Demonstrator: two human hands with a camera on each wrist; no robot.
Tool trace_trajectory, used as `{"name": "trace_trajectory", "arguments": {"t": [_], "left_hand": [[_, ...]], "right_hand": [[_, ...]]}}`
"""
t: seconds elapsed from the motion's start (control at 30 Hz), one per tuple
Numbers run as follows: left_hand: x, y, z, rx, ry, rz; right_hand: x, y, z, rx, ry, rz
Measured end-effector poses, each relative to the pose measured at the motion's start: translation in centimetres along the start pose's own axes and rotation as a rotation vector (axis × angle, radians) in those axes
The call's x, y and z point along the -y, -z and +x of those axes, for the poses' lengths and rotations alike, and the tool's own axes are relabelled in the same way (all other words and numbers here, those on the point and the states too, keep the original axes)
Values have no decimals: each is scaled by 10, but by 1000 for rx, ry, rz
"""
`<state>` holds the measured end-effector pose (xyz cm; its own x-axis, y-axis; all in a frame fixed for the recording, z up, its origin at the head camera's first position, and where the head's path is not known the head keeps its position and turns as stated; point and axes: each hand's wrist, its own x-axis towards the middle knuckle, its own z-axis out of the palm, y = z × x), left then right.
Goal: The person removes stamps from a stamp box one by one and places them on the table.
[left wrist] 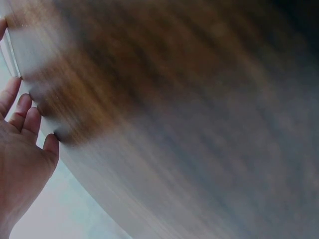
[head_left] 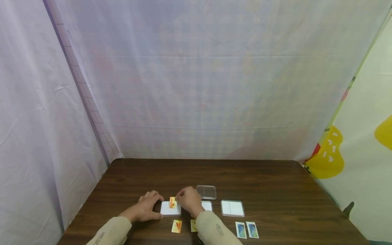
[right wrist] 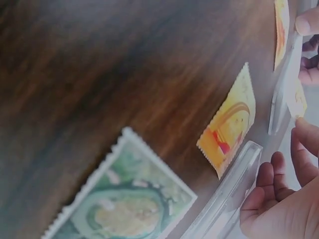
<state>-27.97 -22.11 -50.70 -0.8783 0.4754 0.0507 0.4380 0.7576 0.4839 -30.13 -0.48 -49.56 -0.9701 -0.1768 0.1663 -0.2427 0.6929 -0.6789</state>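
Note:
A flat case with a white insert [head_left: 165, 210] lies on the table, and my left hand [head_left: 145, 206] holds it at its left side, thumb at the near corner and forefinger at the far one. Above that case my right hand [head_left: 190, 201] pinches an orange-yellow postage stamp [head_left: 173, 202] by its right edge, between thumb and forefinger. In the right wrist view the held stamp [right wrist: 300, 102] is partly hidden by the fingertips. An orange stamp [head_left: 176, 226] lies in front of the case. Another yellow stamp [head_left: 193, 225] is partly covered by my right sleeve.
Right of my right hand is a second white case [head_left: 207, 205], partly hidden, then a third case [head_left: 232, 208]. A clear lid [head_left: 206, 192] lies behind them. Two blue-green stamps [head_left: 241, 230] lie side by side at the near right. A curtain stands behind the table.

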Motion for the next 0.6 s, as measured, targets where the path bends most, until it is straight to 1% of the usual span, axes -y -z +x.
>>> {"name": "trace_trajectory", "arguments": {"t": [0.1, 0.37, 0.6], "left_hand": [[0, 0, 1, 6, 7, -1], [1, 0, 2, 8, 14, 7], [2, 0, 2, 7, 0, 4]], "right_hand": [[0, 2, 1, 4, -16, 24], [-5, 5, 2, 9, -1, 37], [-4, 8, 2, 11, -4, 65]]}}
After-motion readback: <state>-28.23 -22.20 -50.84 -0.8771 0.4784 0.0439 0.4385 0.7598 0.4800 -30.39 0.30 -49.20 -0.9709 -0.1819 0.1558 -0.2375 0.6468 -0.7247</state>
